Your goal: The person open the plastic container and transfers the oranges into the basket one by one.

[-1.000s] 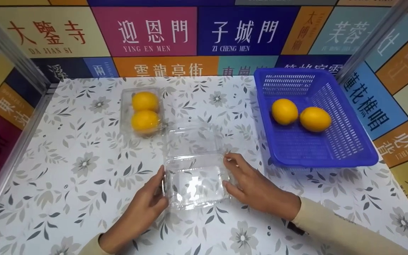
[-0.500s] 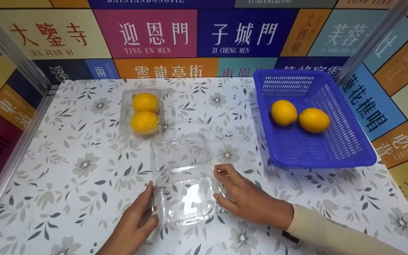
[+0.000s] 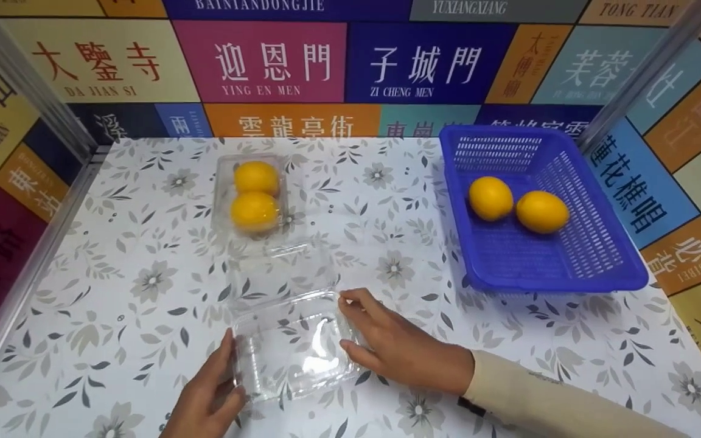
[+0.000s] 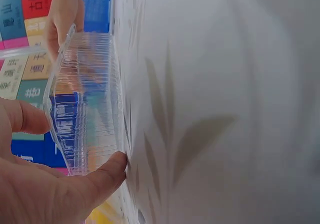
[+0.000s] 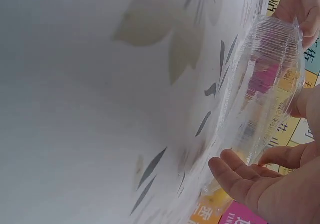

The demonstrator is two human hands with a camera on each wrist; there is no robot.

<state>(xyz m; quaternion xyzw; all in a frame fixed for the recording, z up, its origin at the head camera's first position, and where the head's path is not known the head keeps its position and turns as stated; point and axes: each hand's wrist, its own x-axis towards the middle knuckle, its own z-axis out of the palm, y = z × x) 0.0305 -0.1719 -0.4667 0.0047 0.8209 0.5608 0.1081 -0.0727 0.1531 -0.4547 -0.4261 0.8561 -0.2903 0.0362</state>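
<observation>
Beyond the clear box (image 3: pixel 294 353), wall panels (image 3: pixel 260 33) read "DA JIAN SI", "YING EN MEN" and "ZI CHENG MEN"; the box, lid (image 3: pixel 282 272) folded back, is between the left hand (image 3: pixel 200 396) and the right hand (image 3: pixel 400 348), each with parted fingers touching its side

Booth-like: printed panels (image 3: pixel 259 61), metal posts (image 3: pixel 642 79)
</observation>
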